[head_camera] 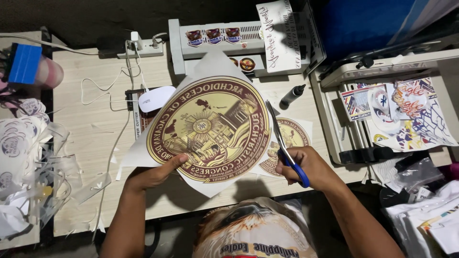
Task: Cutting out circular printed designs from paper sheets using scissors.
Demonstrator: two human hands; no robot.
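My left hand (160, 173) pinches the near-left edge of a white sheet printed with a large round maroon-and-gold emblem (208, 129), holding it up above the wooden table (91, 138). My right hand (306, 165) grips blue-handled scissors (287, 153), whose blades point away from me along the emblem's right rim at the sheet's edge. A second, smaller emblem print (291, 138) lies flat on the table under the scissors.
A white laminator (217, 40) stands at the back, a power strip (141, 48) with cables to its left. A black-capped bottle (291, 95) lies at centre right. Paper offcuts (33, 162) pile up at left. A cutter machine with printed sheets (397, 110) is at right.
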